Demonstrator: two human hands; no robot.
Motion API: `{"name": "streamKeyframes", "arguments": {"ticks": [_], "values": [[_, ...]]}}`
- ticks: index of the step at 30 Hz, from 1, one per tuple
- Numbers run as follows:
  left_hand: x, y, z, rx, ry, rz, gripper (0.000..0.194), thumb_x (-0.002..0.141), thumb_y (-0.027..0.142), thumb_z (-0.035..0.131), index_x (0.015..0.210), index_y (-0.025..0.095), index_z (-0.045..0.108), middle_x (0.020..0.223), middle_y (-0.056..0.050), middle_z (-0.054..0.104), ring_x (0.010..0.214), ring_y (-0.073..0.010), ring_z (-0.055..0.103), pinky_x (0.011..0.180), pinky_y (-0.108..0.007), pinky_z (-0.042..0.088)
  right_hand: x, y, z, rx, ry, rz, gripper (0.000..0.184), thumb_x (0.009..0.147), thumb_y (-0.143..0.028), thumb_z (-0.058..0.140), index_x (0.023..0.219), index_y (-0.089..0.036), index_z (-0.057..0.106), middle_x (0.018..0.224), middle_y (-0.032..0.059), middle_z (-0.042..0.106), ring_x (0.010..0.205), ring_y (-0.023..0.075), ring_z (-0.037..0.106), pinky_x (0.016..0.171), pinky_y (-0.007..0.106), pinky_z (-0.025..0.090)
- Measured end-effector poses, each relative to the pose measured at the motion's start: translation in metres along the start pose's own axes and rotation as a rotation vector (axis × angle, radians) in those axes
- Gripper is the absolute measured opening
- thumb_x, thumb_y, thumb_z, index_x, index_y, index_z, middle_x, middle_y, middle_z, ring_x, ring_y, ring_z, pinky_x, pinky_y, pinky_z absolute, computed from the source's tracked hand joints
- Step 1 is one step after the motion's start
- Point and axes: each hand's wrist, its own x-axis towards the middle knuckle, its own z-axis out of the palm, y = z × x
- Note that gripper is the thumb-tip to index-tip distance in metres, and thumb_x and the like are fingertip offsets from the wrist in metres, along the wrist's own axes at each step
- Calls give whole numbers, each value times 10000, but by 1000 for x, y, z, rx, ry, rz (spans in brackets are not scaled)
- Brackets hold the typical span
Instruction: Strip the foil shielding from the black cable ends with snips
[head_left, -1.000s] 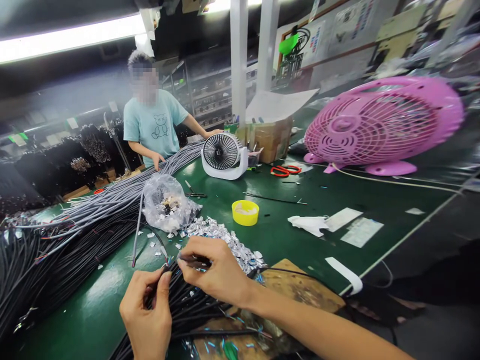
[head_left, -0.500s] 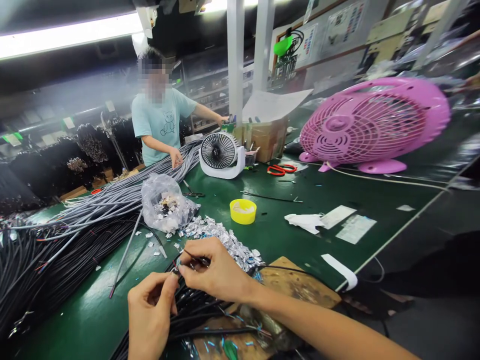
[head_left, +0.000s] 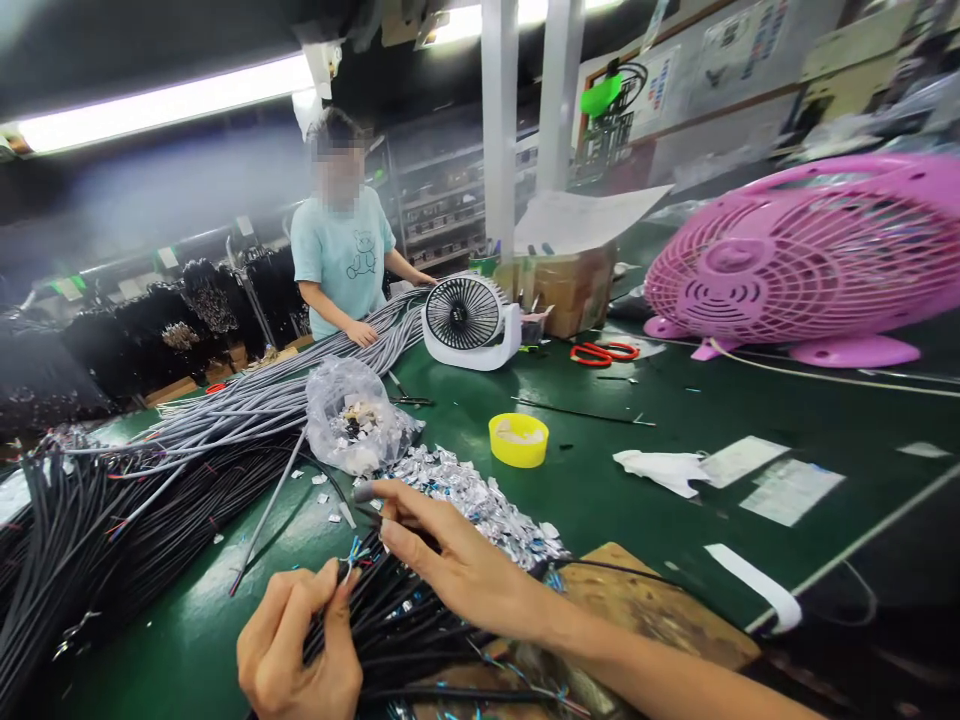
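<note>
A green worktop (head_left: 652,540) stretches through a dim workshop, where a person in a pale blue T-shirt (head_left: 337,260) stands on the far side beside a bundle of grey cables (head_left: 247,405). In the foreground, the left hand (head_left: 300,640) has its thumb and index finger pinched on a cable end (head_left: 349,571), with thin blue and white wires (head_left: 355,550) fanning out above the fingertips. The right hand (head_left: 461,570) is just beside it, index finger and thumb slightly apart; a dark sliver shows near them, but I cannot tell whether those fingers grip it. Black cables (head_left: 397,610) lie beneath both hands. Beyond the right hand is a heap of silver foil scraps (head_left: 480,505), touching a clear plastic bag (head_left: 330,430), with a yellow tub (head_left: 519,455) nearby. A white fan (head_left: 465,352) and a larger pink fan (head_left: 787,270) stand farther back.
</note>
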Motion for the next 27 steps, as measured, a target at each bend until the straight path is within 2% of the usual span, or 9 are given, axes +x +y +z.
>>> {"name": "streamKeyframes", "arguments": {"ticks": [1,4,7,11,16,27], "values": [[-1,2,0,9,18,-4,108,798,59,577,801,160,614,575,5,608,492,-99,587,507,-183,487,-1,0,0,-52,9,-28,300,907,-394,384,942,-161,570,756,21,586,671,107,511,615,214,395],[-6,3,5,-5,95,-5,195,740,0,629,850,159,605,607,10,615,504,-93,586,521,-183,492,-3,0,0,-158,-9,-67,379,936,-420,334,796,-160,572,757,31,599,684,118,521,630,226,392],[-12,2,10,-16,148,-21,242,705,-36,655,849,152,608,621,8,611,509,-87,577,517,-184,485,-2,2,0,-156,-76,-49,482,939,-492,294,698,-154,540,680,22,569,616,106,484,568,210,372],[-14,3,13,-21,155,-30,228,708,-31,664,842,147,618,624,3,606,521,-84,576,513,-183,481,-2,2,0,-128,-114,-28,545,928,-547,278,677,-138,535,613,7,510,565,90,428,529,202,332],[-15,4,13,-5,158,-37,199,706,-18,678,811,138,614,620,6,605,527,-75,571,526,-177,478,-3,2,1,-95,-133,-11,535,930,-527,295,681,-119,534,574,-14,428,534,75,364,501,203,275],[-17,5,13,57,156,-21,182,707,10,694,835,124,632,594,1,607,500,-72,539,507,-181,440,-5,3,1,-99,-139,20,473,936,-451,304,652,-126,495,597,-1,472,554,77,394,521,197,290]]}}
